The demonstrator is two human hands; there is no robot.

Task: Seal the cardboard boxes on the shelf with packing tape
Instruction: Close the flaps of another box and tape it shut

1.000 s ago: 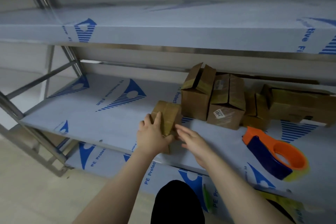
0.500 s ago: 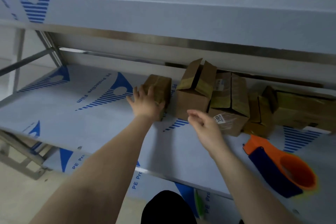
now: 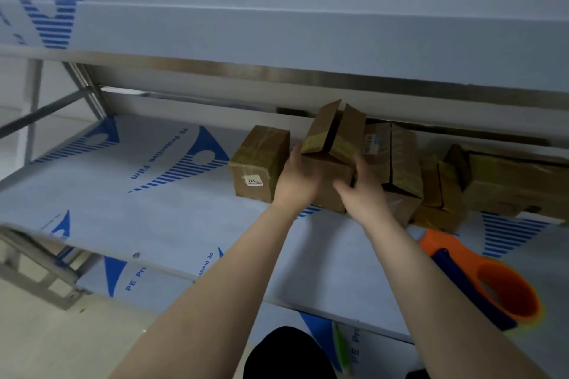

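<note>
A small cardboard box with its top flaps standing open sits on the middle shelf. My left hand presses on its left side and my right hand wraps its right front corner, so both hold it. Just left of it stands a taped-shut box with a white label, free of my hands. The orange and blue tape dispenser lies on the shelf to the right of my right forearm, untouched.
More cardboard boxes crowd the back right: a labelled one, a smaller one and a long one. The upper shelf overhangs closely. Metal frame posts stand at the left.
My left hand let go of the taped box, which now stands at the shelf's back. Both hands have moved right and closed around the open-flap box.
</note>
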